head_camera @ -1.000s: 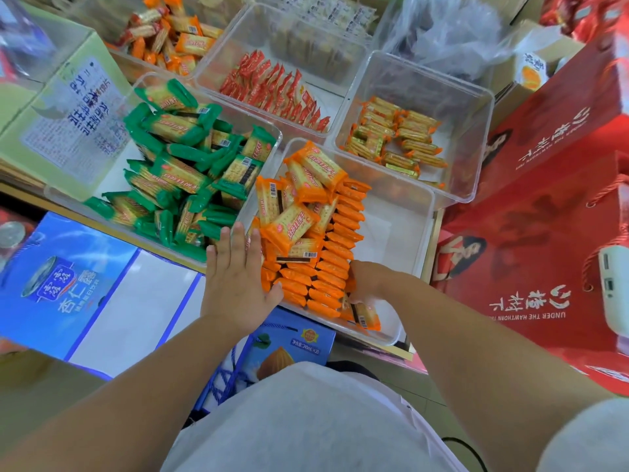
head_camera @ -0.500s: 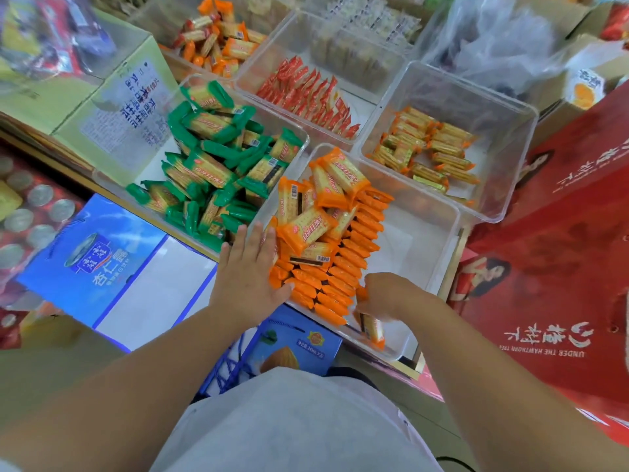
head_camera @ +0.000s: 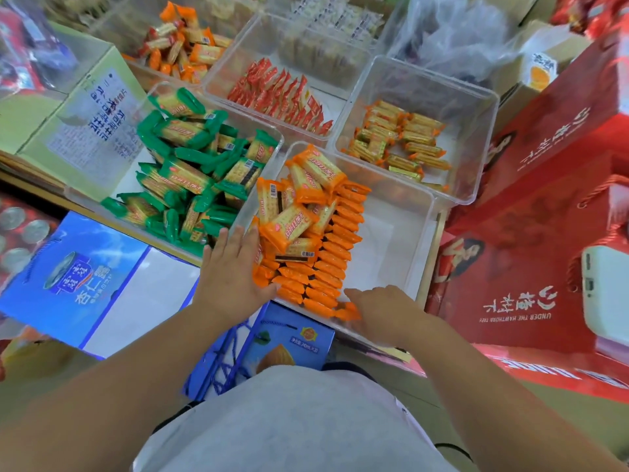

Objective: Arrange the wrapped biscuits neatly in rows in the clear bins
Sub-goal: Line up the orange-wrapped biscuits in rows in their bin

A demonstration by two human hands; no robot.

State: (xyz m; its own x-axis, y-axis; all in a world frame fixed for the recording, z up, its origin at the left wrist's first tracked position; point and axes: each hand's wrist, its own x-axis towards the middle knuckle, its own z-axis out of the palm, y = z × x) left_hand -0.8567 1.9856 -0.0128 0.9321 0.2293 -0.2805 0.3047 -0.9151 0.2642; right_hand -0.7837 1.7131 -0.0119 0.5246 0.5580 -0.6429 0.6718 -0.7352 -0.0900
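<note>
Biscuits in green wrappers (head_camera: 190, 172) are lying jumbled in the left bin (head_camera: 276, 137), not yet being sorted. Beside it the left hand (head_camera: 235, 270), fingers spread flat and gripping nothing, is bracing the orange biscuits (head_camera: 306, 233) in the near bin (head_camera: 401, 240), likely so the standing rows are not toppling. Opposite, the right hand (head_camera: 384, 308), fingers loosely curled and empty, is nudging the row's end pack (head_camera: 347, 313) into line.
</note>
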